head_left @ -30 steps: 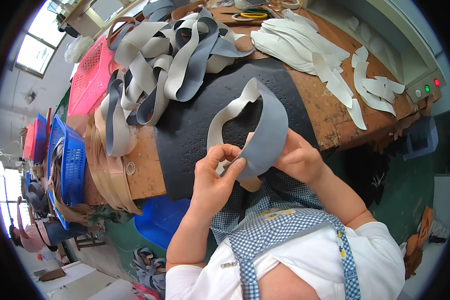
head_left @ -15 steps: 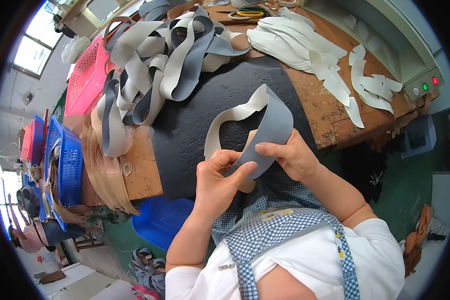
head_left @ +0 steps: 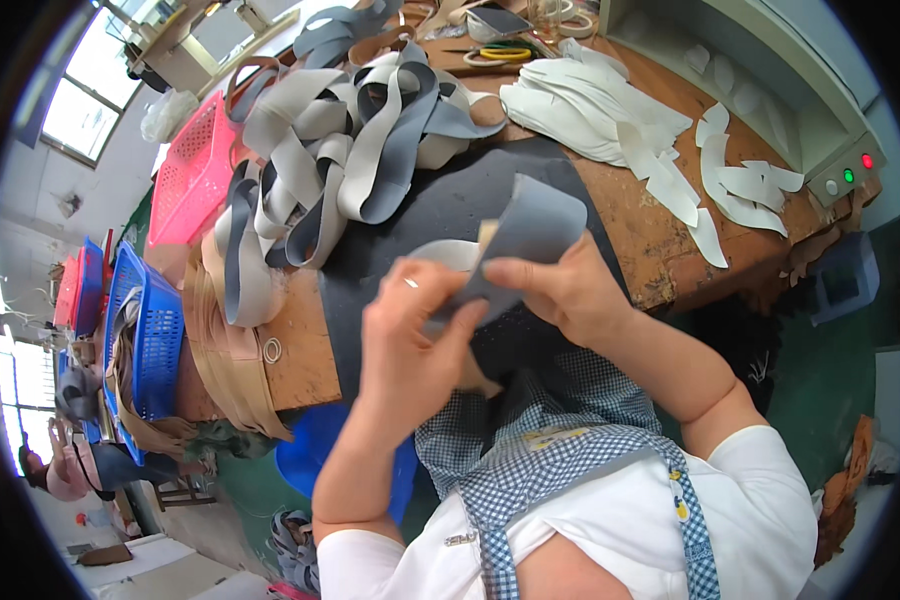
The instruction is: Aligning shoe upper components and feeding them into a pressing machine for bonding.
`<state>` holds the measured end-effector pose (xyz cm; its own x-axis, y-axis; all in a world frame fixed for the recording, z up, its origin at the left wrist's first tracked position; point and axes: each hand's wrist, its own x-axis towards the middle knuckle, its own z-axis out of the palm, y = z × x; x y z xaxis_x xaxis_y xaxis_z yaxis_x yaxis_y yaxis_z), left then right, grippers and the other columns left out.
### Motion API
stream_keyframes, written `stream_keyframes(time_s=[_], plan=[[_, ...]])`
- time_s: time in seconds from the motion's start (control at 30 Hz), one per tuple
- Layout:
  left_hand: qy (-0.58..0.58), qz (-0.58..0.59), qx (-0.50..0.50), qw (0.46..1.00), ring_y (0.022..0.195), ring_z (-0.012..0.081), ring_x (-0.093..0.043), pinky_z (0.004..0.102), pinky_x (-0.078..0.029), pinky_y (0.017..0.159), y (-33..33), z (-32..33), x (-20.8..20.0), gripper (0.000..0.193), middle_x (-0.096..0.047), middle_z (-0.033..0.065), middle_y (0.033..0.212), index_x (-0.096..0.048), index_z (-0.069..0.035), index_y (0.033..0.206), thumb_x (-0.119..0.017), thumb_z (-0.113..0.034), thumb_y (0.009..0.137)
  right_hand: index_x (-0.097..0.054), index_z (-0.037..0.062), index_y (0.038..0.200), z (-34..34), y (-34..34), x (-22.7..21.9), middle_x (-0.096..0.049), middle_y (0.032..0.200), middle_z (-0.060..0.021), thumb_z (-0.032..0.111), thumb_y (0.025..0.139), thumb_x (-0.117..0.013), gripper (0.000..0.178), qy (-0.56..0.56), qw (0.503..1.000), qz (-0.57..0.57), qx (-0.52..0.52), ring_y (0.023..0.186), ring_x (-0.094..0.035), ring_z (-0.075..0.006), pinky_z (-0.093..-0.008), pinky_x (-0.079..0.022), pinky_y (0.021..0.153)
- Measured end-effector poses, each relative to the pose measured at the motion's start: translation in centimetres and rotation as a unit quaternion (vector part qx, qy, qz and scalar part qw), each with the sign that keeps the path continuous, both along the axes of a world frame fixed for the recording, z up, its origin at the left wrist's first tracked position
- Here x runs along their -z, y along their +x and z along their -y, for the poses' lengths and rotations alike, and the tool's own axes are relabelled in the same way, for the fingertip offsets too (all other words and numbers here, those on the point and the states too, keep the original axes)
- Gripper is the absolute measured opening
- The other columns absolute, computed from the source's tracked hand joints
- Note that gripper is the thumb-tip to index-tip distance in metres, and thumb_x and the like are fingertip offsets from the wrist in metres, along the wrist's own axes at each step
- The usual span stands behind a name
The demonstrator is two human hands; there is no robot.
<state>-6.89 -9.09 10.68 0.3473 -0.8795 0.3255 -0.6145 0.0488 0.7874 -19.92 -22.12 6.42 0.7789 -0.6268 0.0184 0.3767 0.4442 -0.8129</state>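
Between my hands is a grey-blue strip of leather-like material (head_left: pixel 545 225) with a pale inner face, bent into a loop. My right hand (head_left: pixel 560 295) pinches its front part, thumb laid across the grey side. On the other side my left hand (head_left: pixel 420 325) grips the strip's lower part, fingers curled behind it and slightly blurred. A small beige piece (head_left: pixel 487 236) pokes up at the strip's inner side. Under the hands lies a black pitted mat (head_left: pixel 400 245). A tangled heap of similar grey strips (head_left: pixel 385 150) rests beyond it.
White cut pieces (head_left: pixel 595 105) are piled at the back right, near a machine housing with lit buttons (head_left: pixel 849 176). Yellow-handled scissors (head_left: pixel 505 54) lie behind. Beige strips (head_left: pixel 230 345), a pink basket (head_left: pixel 195 170) and a blue basket (head_left: pixel 150 340) are at left. Another person (head_left: pixel 80 465) is far left.
Both hands have lifted the strip slightly and turned it, so its open loop looks narrower. My left hand has moved left and up. The view has shifted a little.
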Motion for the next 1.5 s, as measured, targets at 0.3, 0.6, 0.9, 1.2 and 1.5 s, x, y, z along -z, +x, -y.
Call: stream_keyframes(time_s=[0.3, 0.6, 0.9, 1.2, 1.5], plan=[[0.063, -0.02, 0.006, 0.998, 0.081, 0.0212, -0.064, 0.0303, -0.051, 0.074, 1.1, -0.1, -0.7, 0.025, -0.064, 0.011, 0.085, -0.07, 0.001, 0.102, -0.071, 0.006, 0.077, -0.061, 0.0019, 0.117, 1.4, 0.3, -0.3, -0.069, 0.108, -0.0067, 0.004, 0.086, -0.072, 0.032, 0.062, 0.995, 0.054, -0.057, 0.099, -0.067, -0.0158, -0.0312, -0.054, 0.088], [0.128, -0.19, -0.064, 0.971, 0.078, 0.0054, -0.063, 0.0209, -0.05, 0.072, -1.9, -0.4, 4.8, 0.021, -0.071, 0.0017, 0.085, -0.071, 0.006, 0.107, -0.071, -0.002, 0.087, -0.062, 0.0017, 0.117, -0.3, -1.6, 4.5, -0.068, 0.11, -0.0072, 0.01, 0.089, -0.07, 0.031, 0.096, 0.995, -0.039, -0.001, 0.101, -0.066, -0.017, -0.0335, -0.053, 0.093], [0.113, -0.217, -0.077, 0.966, 0.077, 0.0097, -0.067, 0.0256, -0.054, 0.072, -1.9, -1.2, 5.5, 0.022, -0.074, 0.0087, 0.085, -0.072, 0.003, 0.106, -0.072, -0.008, 0.087, -0.065, 0.0003, 0.111, 0.0, -1.5, 4.2, -0.071, 0.103, -0.0089, 0.009, 0.087, -0.071, 0.025, 0.054, 0.998, -0.038, -0.014, 0.097, -0.068, -0.0178, -0.0326, -0.054, 0.09], [0.098, -0.254, -0.087, 0.958, 0.064, 0.0025, -0.057, 0.0202, -0.046, 0.058, -2.1, -0.4, 5.4, 0.02, -0.07, 0.003, 0.071, -0.072, 0.005, 0.104, -0.07, -0.01, 0.091, -0.066, 0.0, 0.11, -0.3, -0.6, 4.1, -0.071, 0.103, -0.0112, 0.005, 0.087, -0.069, 0.023, 0.028, 0.999, -0.026, 0.001, 0.095, -0.069, -0.0192, -0.0334, -0.054, 0.09], [0.122, -0.306, -0.062, 0.942, 0.071, 0.0035, -0.062, 0.017, -0.048, 0.064, -1.4, -0.7, 4.6, 0.021, -0.071, 0.003, 0.08, -0.071, 0.007, 0.105, -0.072, -0.009, 0.09, -0.067, 0.0004, 0.108, -0.3, -0.6, 4.2, -0.073, 0.101, -0.0109, 0.003, 0.086, -0.069, 0.022, -0.021, 0.998, -0.066, 0.008, 0.096, -0.069, -0.0174, -0.0334, -0.054, 0.09]])
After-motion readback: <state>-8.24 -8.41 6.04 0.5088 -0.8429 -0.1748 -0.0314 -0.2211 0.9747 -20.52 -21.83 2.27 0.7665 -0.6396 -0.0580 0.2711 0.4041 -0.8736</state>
